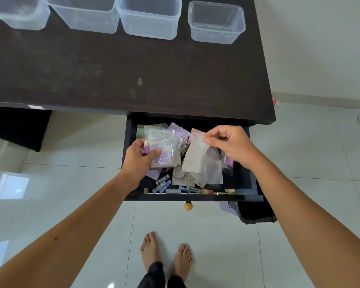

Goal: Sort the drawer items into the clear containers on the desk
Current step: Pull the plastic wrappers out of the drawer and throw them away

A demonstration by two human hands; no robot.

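Left hand grips packet stack; right hand pinches sachet.

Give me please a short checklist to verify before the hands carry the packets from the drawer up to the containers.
1. Left hand holds its stack of clear packets firmly: ok, thumb across the top.
2. Right hand has a secure hold on the white packet: cannot tell, it only pinches the top edge.
3. White packet is free of the pile beneath: cannot tell, its lower end overlaps other clear bags.
4. Clear containers on the desk stand open, without lids: ok, all four.
5. Desk surface between drawer and containers is unobstructed: ok.
6. Batteries stay in the drawer: ok, at the front edge.
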